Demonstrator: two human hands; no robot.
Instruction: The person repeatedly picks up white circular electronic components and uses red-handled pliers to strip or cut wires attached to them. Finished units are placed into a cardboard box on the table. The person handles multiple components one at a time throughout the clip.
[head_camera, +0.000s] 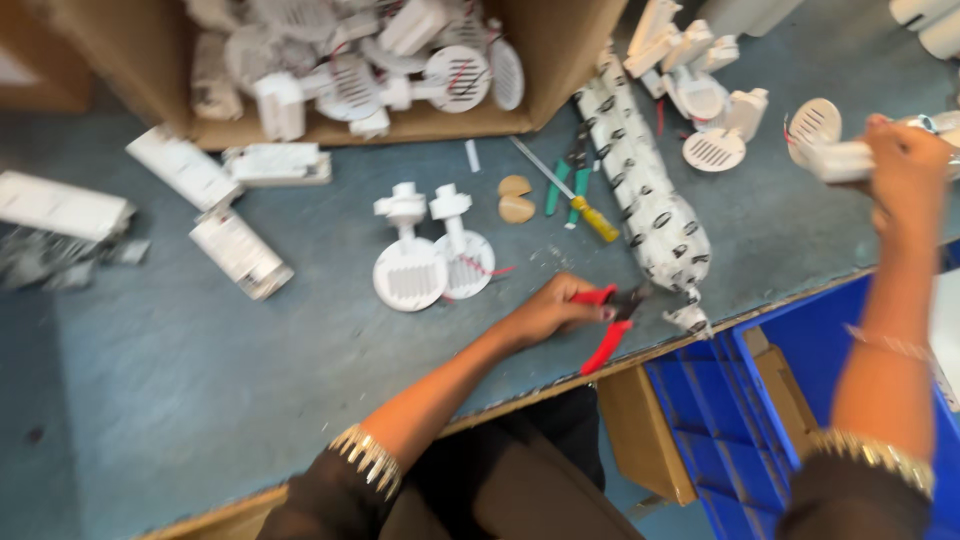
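Note:
My left hand (548, 312) rests on the blue-grey bench top (200, 380) near its front edge, closed around red-handled cutting pliers (612, 318). My right hand (905, 175) is raised at the far right, gripping a white plastic part with a slotted round disc (822, 140). Two similar white slotted-disc parts (430, 255) lie side by side on the bench, just left of and beyond my left hand; one trails a red wire.
An open cardboard box (560, 60) full of white parts sits at the back. A long printed white bag (645, 190), a yellow-handled screwdriver (590, 215), green-handled pliers (570, 180), white boxes (235, 250) and more white parts (700, 100) lie about. A blue crate (760, 420) stands below the edge.

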